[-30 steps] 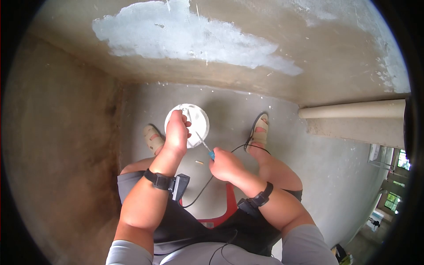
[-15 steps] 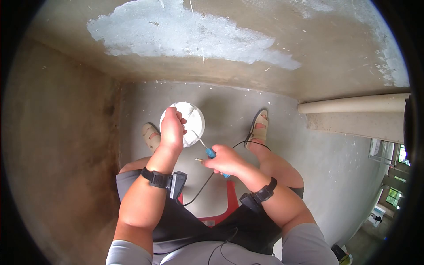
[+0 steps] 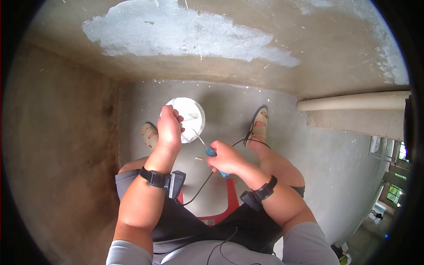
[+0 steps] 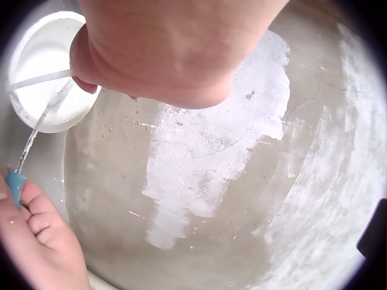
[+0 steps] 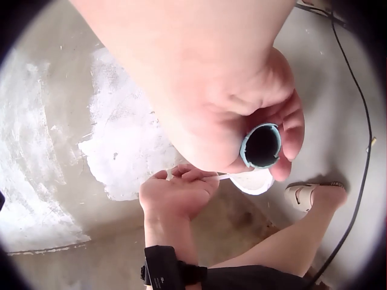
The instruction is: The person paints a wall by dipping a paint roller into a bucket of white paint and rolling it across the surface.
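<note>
A white bucket [image 3: 192, 106] stands on the floor between the person's feet, with white material inside. My left hand [image 3: 170, 128] is at its left side, fingers curled round a narrow white strip [image 4: 42, 80] that crosses the bucket's mouth in the left wrist view. My right hand [image 3: 227, 159] grips a blue-handled tool [image 3: 210, 151]. From that handle a thin, white-smeared rod [image 4: 31, 138] slants into the bucket; its far end is hidden there. The right wrist view shows the handle's hollow butt end [image 5: 264, 145] within the curled fingers.
Ahead rises a brown wall [image 3: 145, 66] with a large white patch [image 3: 176, 31]. A small stub [image 3: 198, 158] lies on the floor near the right hand. A black cable [image 3: 198, 192] runs past the legs, and a red seat edge [image 3: 232, 198] shows below. A thick ledge [image 3: 353, 104] is at the right.
My right hand has shifted its hold, so more of the blue handle shows. The strip by my left hand now lies more crosswise over the bucket. The view has drifted slightly.
</note>
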